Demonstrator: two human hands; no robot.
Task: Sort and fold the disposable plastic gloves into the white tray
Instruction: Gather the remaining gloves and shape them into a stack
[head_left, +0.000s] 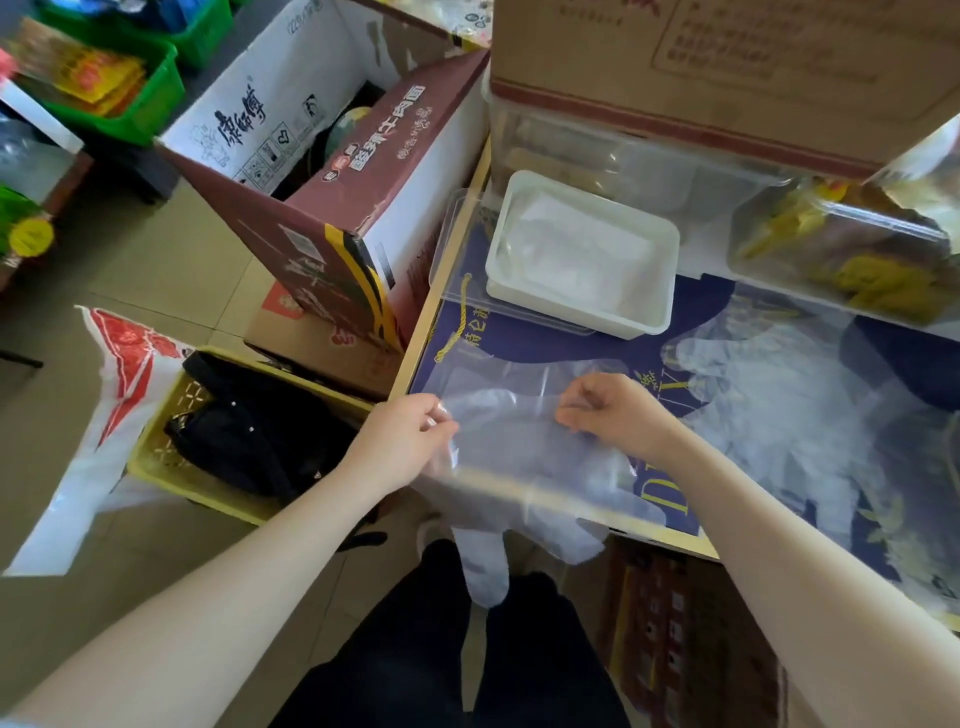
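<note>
Head view: our left hand (402, 436) and right hand (613, 410) pinch one glove (524, 467) at the bench (670, 543) edge; next we fold it, then tray (670, 244) it.

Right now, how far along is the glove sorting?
Done: the white tray already holds some folded gloves. In hand: the left hand and right hand pinch one clear glove by its top edge, its fingers hanging over the table's front edge, not yet folded. Left: a loose pile of gloves on the table to the right.
</note>
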